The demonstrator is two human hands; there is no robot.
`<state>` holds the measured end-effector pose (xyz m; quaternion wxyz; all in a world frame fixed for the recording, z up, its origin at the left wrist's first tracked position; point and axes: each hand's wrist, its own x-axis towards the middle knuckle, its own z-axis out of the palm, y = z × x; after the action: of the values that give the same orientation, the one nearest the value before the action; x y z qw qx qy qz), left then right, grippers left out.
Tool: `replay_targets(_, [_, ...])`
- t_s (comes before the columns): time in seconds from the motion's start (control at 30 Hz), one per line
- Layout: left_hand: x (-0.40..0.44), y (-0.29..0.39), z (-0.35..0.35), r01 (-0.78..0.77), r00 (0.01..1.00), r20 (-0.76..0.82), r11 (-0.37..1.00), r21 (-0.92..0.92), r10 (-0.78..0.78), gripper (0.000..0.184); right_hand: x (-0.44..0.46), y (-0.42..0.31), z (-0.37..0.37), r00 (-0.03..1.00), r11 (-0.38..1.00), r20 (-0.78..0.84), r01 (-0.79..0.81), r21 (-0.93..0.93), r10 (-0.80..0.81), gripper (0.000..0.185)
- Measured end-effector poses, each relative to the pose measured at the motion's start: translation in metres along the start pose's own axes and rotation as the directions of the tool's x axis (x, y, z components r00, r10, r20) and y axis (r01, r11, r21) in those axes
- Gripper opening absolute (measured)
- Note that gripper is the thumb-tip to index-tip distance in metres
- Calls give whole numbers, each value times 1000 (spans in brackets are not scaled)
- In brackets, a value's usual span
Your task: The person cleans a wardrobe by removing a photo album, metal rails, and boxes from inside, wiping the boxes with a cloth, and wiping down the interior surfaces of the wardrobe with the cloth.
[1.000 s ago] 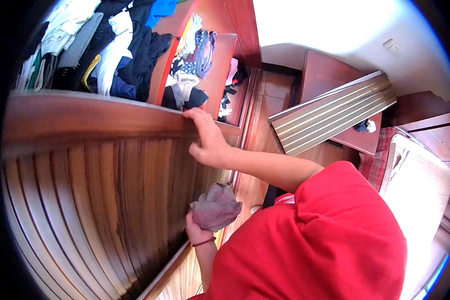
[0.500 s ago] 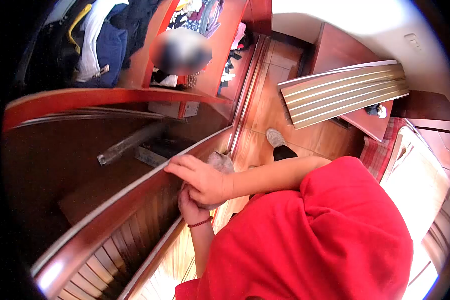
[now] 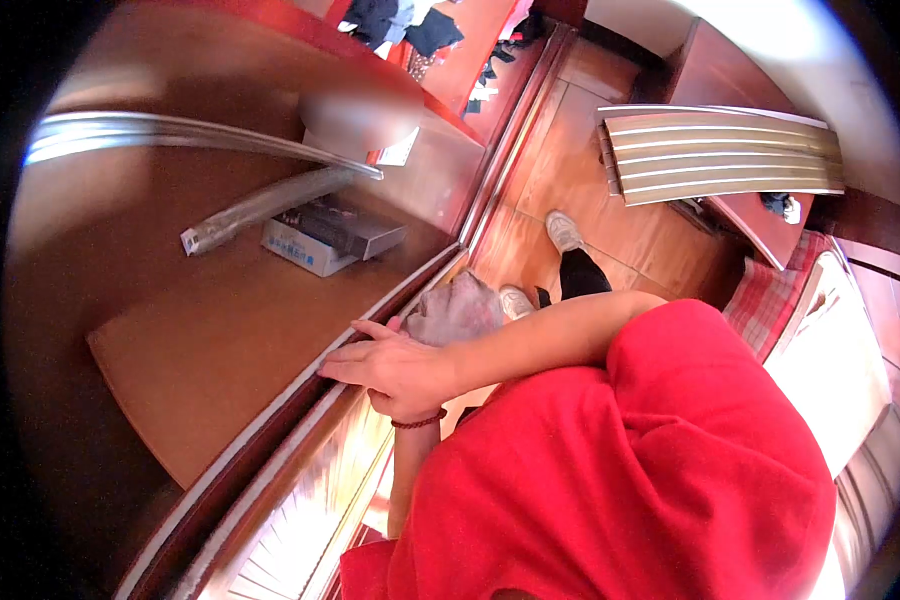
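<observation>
Along the open brown wooden cupboard (image 3: 210, 370), a pale-edged dark wooden panel (image 3: 250, 485) was touched by the right hand (image 3: 395, 372), fingers spread, seemingly for steadiness, while a crumpled grey cloth (image 3: 457, 310) beside it was apparently clasped by the left hand (image 3: 410, 410), its fingers largely hidden.

And here's the red shirt (image 3: 610, 470), soft matt cloth in gentle folds, with the crumpled grey cloth (image 3: 458, 310) just off its upper left, dull and wrinkled! Farther left of the shirt, a smooth wood-look board (image 3: 200, 375), then a roll (image 3: 270, 208) in glossy, plastic-like wrap, shiny metallic rods (image 3: 210, 132), a paper-looking box (image 3: 306, 248); above the shirt, glossy floor tiles (image 3: 620, 240) gleam, and the slatted panel (image 3: 720, 160) flashes smooth, shiny strips
</observation>
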<state>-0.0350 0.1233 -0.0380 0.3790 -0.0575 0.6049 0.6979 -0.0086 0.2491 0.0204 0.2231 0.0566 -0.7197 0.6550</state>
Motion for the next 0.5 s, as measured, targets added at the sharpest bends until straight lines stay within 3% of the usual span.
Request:
replay_targets(0.07, [-1, 0, -2, -12, 1000, -14, 1000, -3, 12, 42, 1, -3, 8, 1000, 1000, 26, 0, -2, 0, 56])
replay_targets(0.2, [-6, -6, -5, -45, 998, -41, 999, -5, 45, 43, 18, 3, 16, 959, 990, 258, -92, -103, 116, 51])
replay_targets(0.27, [-6, -10, -6, -61, 996, -57, 998, 1, 61, 43, 27, 5, 21, 892, 974, 416, -100, -202, 177, 53])
replay_targets(0.4, [-13, -16, 0, -123, 989, -71, 984, 126, 132, 49, 28, 4, 22, 866, 981, 468, -115, -157, 177, 56])
replay_targets(0.47, [-12, -18, 8, -142, 983, -92, 979, 144, 156, 51, 21, 7, 24, 936, 979, 320, -94, -181, 149, 62])
replay_targets(0.5, [-9, -19, 14, -181, 969, -139, 968, 171, 206, 45, 19, 6, 20, 929, 981, 341, -86, -177, 143, 62])
